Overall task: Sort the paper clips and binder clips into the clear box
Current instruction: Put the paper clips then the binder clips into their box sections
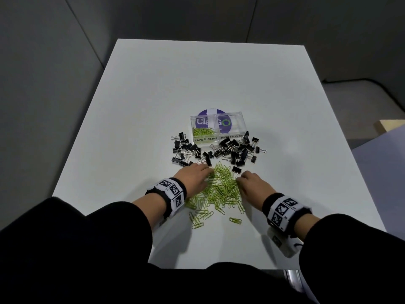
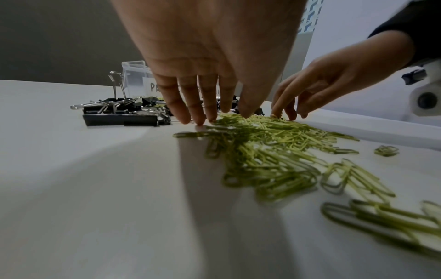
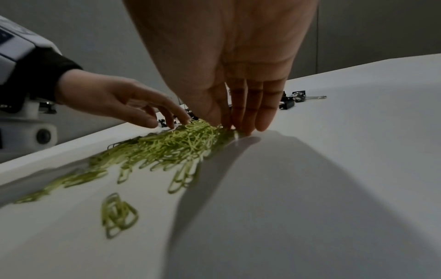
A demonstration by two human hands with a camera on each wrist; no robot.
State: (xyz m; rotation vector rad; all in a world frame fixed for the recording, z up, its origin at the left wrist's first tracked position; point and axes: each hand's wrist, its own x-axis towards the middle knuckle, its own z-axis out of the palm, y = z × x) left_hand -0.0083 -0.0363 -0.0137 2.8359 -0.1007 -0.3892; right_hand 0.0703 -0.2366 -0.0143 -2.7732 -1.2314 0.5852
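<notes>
Flanking the heap of green paper clips (image 1: pixel 221 189) on the white worktop (image 1: pixel 285 106), the left hand (image 1: pixel 194 175) and right hand (image 1: pixel 254 186) hold nothing, straight fingertips (image 2: pixel 200 119) touching the heap's edges. Beyond lie scattered black binder clips (image 1: pixel 219 150). Farthest stands the clear box (image 1: pixel 217 128), some paper clips in its left compartment.

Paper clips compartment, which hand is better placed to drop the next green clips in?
Probably left: the paper clips compartment sits on the left side, ahead of the left hand; the right hand would cross over.
</notes>
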